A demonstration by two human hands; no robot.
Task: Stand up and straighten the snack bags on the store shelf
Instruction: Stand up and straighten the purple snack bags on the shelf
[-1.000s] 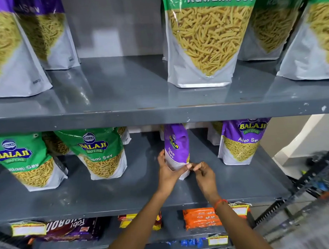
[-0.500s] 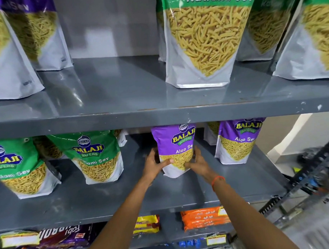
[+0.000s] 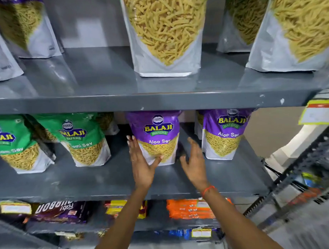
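Middle shelf, centre: purple Aloo Sev bag upright, label facing out, base flat on the steel. Second purple bag just beside it to the right, also upright.

Left hand spread flat, fingers apart, fingertips against the bag's left edge, thumb touching the lower front. Nothing clamped. Right hand open too, fingers loose, near the bag's right side but apart from it; blurred, so contact not certain.

Likely step: final squaring of this bag, then letting go.

To do it well:
- Steady with flat palms only; no pinching, since the soft pouch dents and leans.
- Press the base down and back so the gusset sits flat.
- Line the front face with the right-hand purple bag.
- Ease both hands off together, sideways, not forward, to avoid dragging the bag along.
- Wait a beat for wobble before leaving.

Remaining, by the look of it: green bags at left lean and overlap, far-left one tilted most. Top shelf pouches standing, spacing uneven.
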